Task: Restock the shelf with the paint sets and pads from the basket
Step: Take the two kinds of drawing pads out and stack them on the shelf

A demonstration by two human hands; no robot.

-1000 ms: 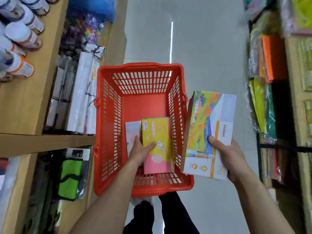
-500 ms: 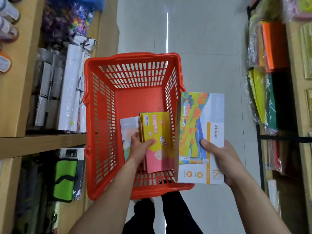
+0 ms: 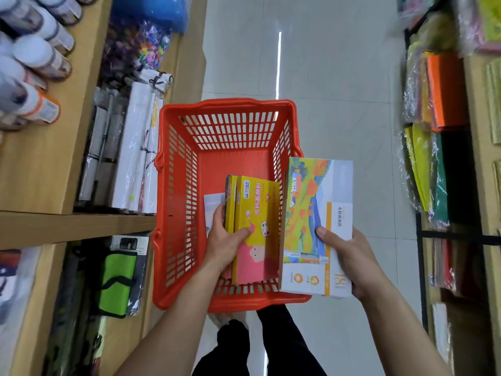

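Note:
An orange basket (image 3: 173,164) sits on the aisle floor in front of me. My left hand (image 3: 225,241) reaches inside it and grips a yellow and pink paint set box (image 3: 257,213), tilted up on its edge; a second yellow box edge shows just behind it. A pale flat pad (image 3: 212,206) lies on the basket bottom to the left, partly hidden by my fingers. My right hand (image 3: 349,256) holds a large paint set box (image 3: 317,207) with a colourful landscape picture, over the basket's right rim.
A wooden shelf (image 3: 67,223) on the left carries white rolled paper packs (image 3: 135,153) and spray cans (image 3: 35,63) above; a green pouch (image 3: 118,283) hangs below. Wrapped coloured sheets (image 3: 423,169) fill the right shelf. Grey tiled floor (image 3: 339,77) runs ahead.
My left hand has lifted the yellow and pink box more upright in the basket. The large box in my right hand stays nearly where it was.

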